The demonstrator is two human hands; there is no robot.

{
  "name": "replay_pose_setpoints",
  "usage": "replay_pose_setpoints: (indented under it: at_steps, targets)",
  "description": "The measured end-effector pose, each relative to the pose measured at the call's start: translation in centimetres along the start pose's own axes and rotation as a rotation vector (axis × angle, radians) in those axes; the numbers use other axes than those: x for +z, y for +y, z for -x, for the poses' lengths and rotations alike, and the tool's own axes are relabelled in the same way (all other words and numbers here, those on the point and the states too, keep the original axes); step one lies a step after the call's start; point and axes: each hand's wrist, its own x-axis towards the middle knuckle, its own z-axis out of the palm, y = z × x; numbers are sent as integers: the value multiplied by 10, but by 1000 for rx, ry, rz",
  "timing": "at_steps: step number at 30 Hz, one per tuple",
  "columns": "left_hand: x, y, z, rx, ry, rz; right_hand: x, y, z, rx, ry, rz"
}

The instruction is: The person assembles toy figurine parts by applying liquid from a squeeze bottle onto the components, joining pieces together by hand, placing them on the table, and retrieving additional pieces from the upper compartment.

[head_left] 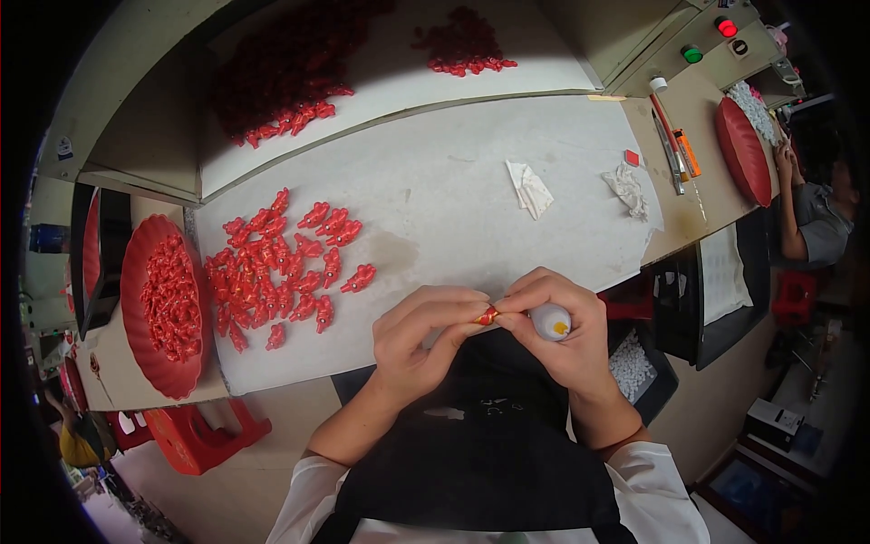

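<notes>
A small red figurine with some yellow on it is held up just past the near edge of the table. My left hand is closed, pinching it between thumb and fingertips. My right hand is closed around a whitish squeeze bottle with a yellow end, and its thumb and forefinger also touch the figurine. The fingers hide most of the figurine and part of the bottle. To the left, many similar red figurines lie spread on the white work surface.
At the far left stands a red scalloped tray heaped with red pieces. More figurines sit on a shelf at the back. Crumpled tissues, a knife and another red tray lie rightward. A co-worker sits at far right.
</notes>
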Motion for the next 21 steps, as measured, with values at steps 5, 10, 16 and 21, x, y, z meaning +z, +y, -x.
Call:
replay_pose_setpoints:
  at_steps: [5,10,16,21]
  targets:
    - [-2,-4,0,-65,2,75,2,4,-3,-57,14,55]
    - [1,-1,1,-276,84,321,9,9,-1,-350,172,350]
    - [1,0,-1,-343,79,551,10,7,-1,-458,201,430]
    - [1,-3,1,-267,37,390,7,4,0,-342,166,341]
